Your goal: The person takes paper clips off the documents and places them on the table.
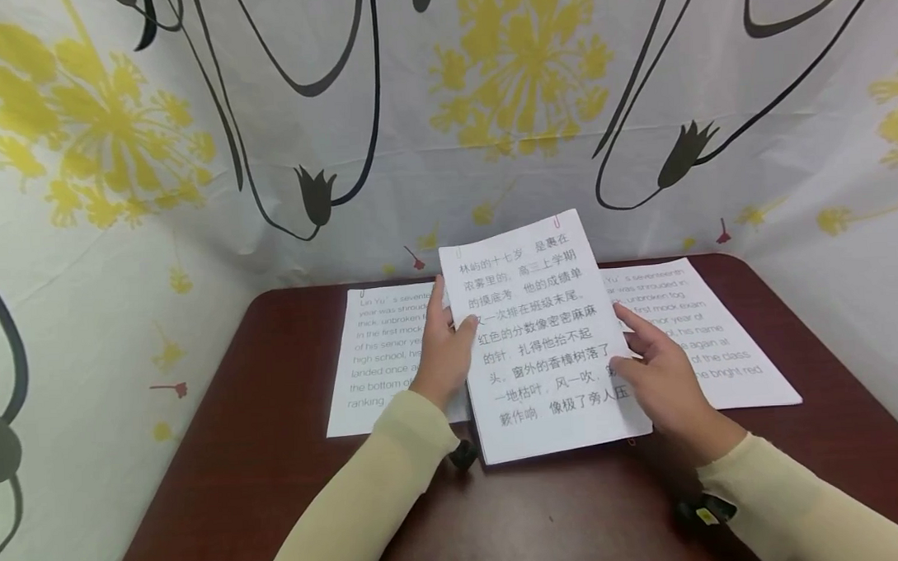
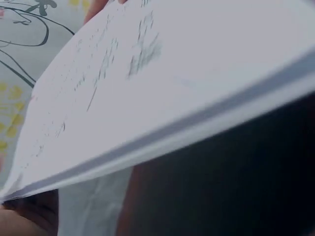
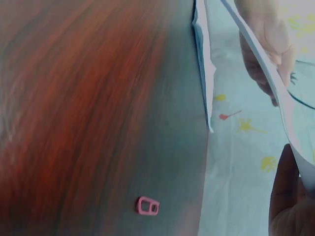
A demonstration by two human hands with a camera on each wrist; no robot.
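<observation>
From my remote seat, I saw a pink paper clip (image 3: 147, 205) lying on the dark red bench (image 1: 293, 484), near the raised stack of printed pages (image 1: 544, 343). My left hand (image 1: 442, 351) gripped the stack's left edge, and my right hand (image 1: 664, 380) pinched its right edge. Beyond the stack, two English sheets (image 1: 380, 349) lay flat on either side of it.

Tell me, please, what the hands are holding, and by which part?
Both hold the white stack of Chinese-printed paper: left hand at its left edge, right hand at its right edge.
</observation>
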